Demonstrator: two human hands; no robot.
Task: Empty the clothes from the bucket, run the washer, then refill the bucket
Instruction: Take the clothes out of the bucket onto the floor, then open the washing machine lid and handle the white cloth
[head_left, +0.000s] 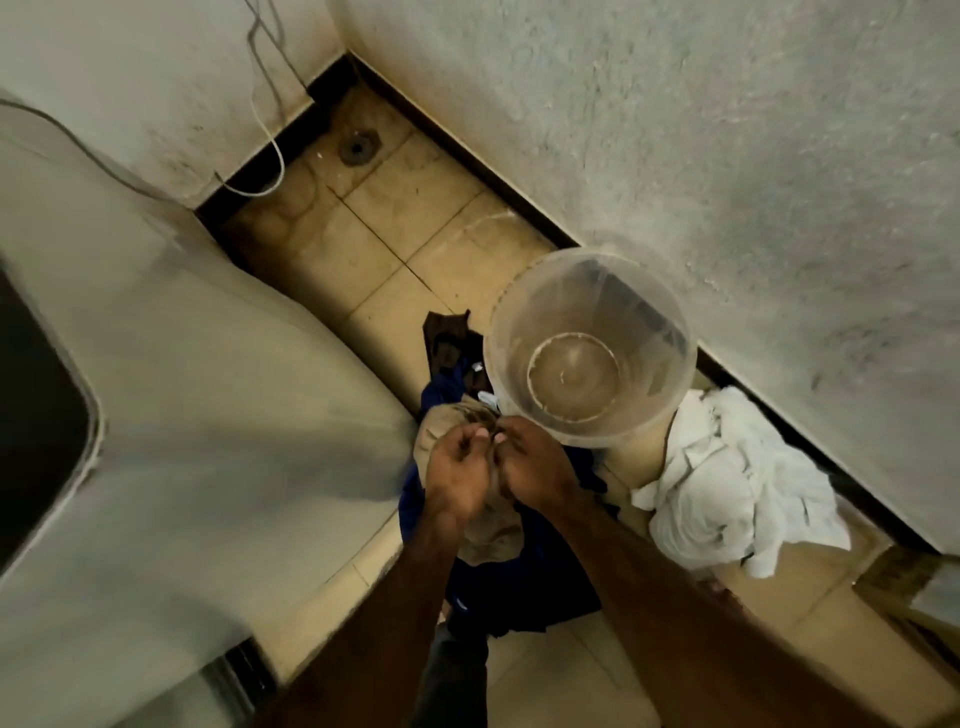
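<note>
A clear plastic bucket (589, 345) stands upright on the tiled floor by the right wall, with nothing inside it. Just left of it, both of my hands meet over a beige garment (488, 535) that hangs below them. My left hand (460, 473) and my right hand (530, 462) each pinch its upper edge with curled fingers. Dark blue clothes (519, 582) lie heaped on the floor under the beige piece. A dark brown cloth (447, 338) lies behind the heap. A white garment (727, 478) is crumpled on the floor right of the bucket.
The white washer (171, 415) fills the left side, its dark lid (36, 431) at the far left edge. A floor drain (357, 147) sits in the far corner. Grey walls close in the narrow tiled strip. White cables (270, 130) hang down the back wall.
</note>
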